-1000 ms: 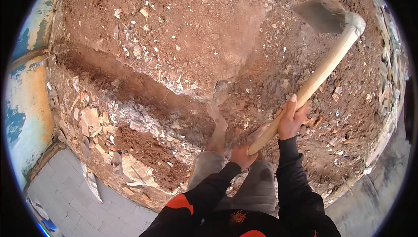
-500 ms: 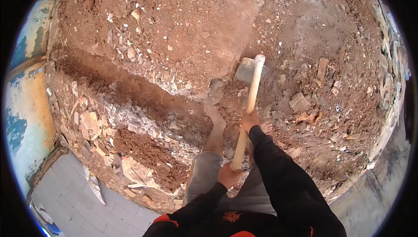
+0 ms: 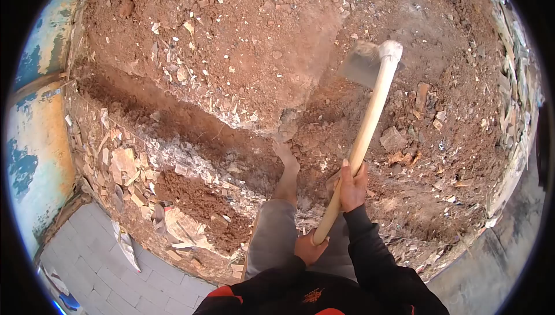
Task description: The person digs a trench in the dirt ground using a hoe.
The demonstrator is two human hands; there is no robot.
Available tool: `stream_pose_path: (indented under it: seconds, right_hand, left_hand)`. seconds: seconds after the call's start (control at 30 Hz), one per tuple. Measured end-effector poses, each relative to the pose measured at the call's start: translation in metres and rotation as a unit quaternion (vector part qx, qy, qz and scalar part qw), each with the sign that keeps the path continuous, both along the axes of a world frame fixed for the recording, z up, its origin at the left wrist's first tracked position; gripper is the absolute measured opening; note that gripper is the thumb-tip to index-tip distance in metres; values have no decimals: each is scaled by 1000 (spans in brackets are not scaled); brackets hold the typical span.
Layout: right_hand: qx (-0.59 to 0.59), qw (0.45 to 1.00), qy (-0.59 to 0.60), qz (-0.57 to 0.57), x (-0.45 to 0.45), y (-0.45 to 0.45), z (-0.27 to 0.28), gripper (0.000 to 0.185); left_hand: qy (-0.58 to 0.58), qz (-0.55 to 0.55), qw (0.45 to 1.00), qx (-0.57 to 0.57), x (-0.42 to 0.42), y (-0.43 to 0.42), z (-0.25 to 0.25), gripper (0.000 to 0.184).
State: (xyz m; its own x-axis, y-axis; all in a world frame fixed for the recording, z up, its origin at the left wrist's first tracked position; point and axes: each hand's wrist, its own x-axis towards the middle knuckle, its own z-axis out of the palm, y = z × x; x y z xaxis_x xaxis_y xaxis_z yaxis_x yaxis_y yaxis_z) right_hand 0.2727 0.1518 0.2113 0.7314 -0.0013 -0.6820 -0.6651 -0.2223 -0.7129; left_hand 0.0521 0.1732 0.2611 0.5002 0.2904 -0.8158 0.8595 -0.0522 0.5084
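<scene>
A hoe (image 3: pixel 372 119) with a pale wooden handle slants up and to the right in front of me, its grey metal blade at the far end and slightly blurred. My left hand (image 3: pixel 311 249) wraps round the lower end of the handle, close to my body. Farther up the shaft, my right hand (image 3: pixel 351 186) grips it, fingers closed around the wood. The blade appears raised above the loose reddish soil (image 3: pixel 329 104). My bare left foot (image 3: pixel 285 154) stands in the dirt beside the trench end; my right foot is mostly hidden behind the right hand and handle.
A shallow trench (image 3: pixel 191 119) runs from the upper left toward my feet. Broken rubble (image 3: pixel 124 167) lies along its near side. A brick chunk (image 3: pixel 393 140) sits at the right. A peeling painted wall (image 3: pixel 40 141) stands left, with grey paving (image 3: pixel 115 263) below it.
The hoe has lifted off the soil, its blade moving up and to the right. My right hand has shifted right and nearer my body along the handle. My left hand has barely moved.
</scene>
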Motion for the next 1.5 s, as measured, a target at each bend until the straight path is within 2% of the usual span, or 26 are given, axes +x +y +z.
stream_pose_path:
  seconds: [0.07, 0.1, 0.2, 0.27, 0.3, 0.33, 0.37, 0.4, 0.47, 0.57, 0.6, 0.7, 0.73, 0.8, 0.87, 0.93, 1.0, 1.07, 1.1, 1.17, 1.23, 1.27, 1.3, 1.33, 1.43, 1.5]
  right_hand:
    - [-1, 993, -121, -3, 67, 23, 44, 29]
    - [9, 982, -186, -21, 93, 34, 54, 30]
    - [4, 963, -267, -43, 143, 54, 30, 36]
    - [-16, 972, -229, -52, 134, 57, -22, 35]
    - [-59, 981, -180, -30, 96, 45, -71, 34]
    - [-132, 983, -120, 45, 3, 16, -165, 33]
    - [-203, 967, -87, 131, -96, -20, -255, 32]
    - [-219, 960, -46, 169, -148, -32, -286, 31]
    - [-137, 971, 174, 89, -88, 12, -216, 29]
    - [-94, 975, 186, 73, -58, 1, -205, 33]
    - [-18, 986, 162, 45, -58, -6, -201, 32]
    - [-65, 971, 227, -26, -70, 8, -100, 32]
    - [-64, 972, 223, -27, -81, 3, -94, 32]
    - [-60, 986, 153, 9, -103, -7, -83, 32]
    - [-4, 991, 135, -14, -65, -7, -60, 33]
    - [-2, 1000, 16, -19, -8, 3, -19, 35]
    - [-31, 988, -150, -9, 51, 14, 12, 27]
    - [-28, 968, -240, -61, 106, 37, 37, 29]
    - [-16, 960, -275, -57, 124, 40, 31, 32]
    - [-37, 960, -270, -63, 125, 46, -9, 40]
    - [-102, 981, -164, -3, 66, 36, -85, 40]
    - [-161, 981, -83, 71, 9, 23, -135, 40]
    - [-223, 960, 3, 169, -50, 11, -173, 40]
    - [-244, 940, 73, 229, -83, 10, -184, 41]
    - [-88, 966, 214, 117, -85, 6, -204, 31]
    - [-101, 961, 225, 121, -75, 3, -204, 28]
  left_hand:
    - [-124, -40, 991, 8, 65, 26, -38, 31]
    - [-211, -43, 974, 68, 98, 32, -69, 27]
    - [-305, -63, 946, 88, 182, 64, -132, 28]
    - [-189, -67, 980, 18, 157, 68, -162, 28]
    - [-120, -69, 990, 16, 104, 61, -162, 39]
    - [8, -90, 995, -51, 31, 49, -152, 37]
    - [10, -24, 999, -27, -39, 23, -124, 38]
    - [69, -39, 996, -34, -52, 28, -107, 38]
    - [134, -52, 989, -33, -43, 44, -77, 38]
    - [123, -68, 989, -52, -5, 46, -52, 38]
    - [121, -64, 990, -41, -2, 42, -48, 37]
    - [165, -83, 980, -69, -27, 34, 11, 40]
    - [155, -65, 984, -57, -38, 31, 27, 40]
    - [146, -44, 987, -45, -43, 25, 35, 40]
    - [82, 8, 996, -25, -40, 9, 12, 36]
    - [0, -54, 998, 21, -19, 0, -30, 32]
    - [-114, -72, 991, -1, 60, 28, -51, 32]
    - [-239, -73, 967, 48, 129, 41, -108, 29]
    - [-280, -89, 953, 72, 156, 54, -116, 29]
    - [-241, -98, 963, 69, 138, 54, -157, 30]
    - [-51, -110, 992, -12, 56, 46, -172, 37]
    - [6, -38, 999, -22, -30, 17, -162, 39]
    - [13, 29, 999, -25, -71, -8, -115, 36]
    - [78, 17, 997, -9, -103, -9, -109, 38]
    - [163, -10, 983, -84, -39, 27, -72, 39]
    - [135, -15, 989, -60, -22, 26, -59, 40]
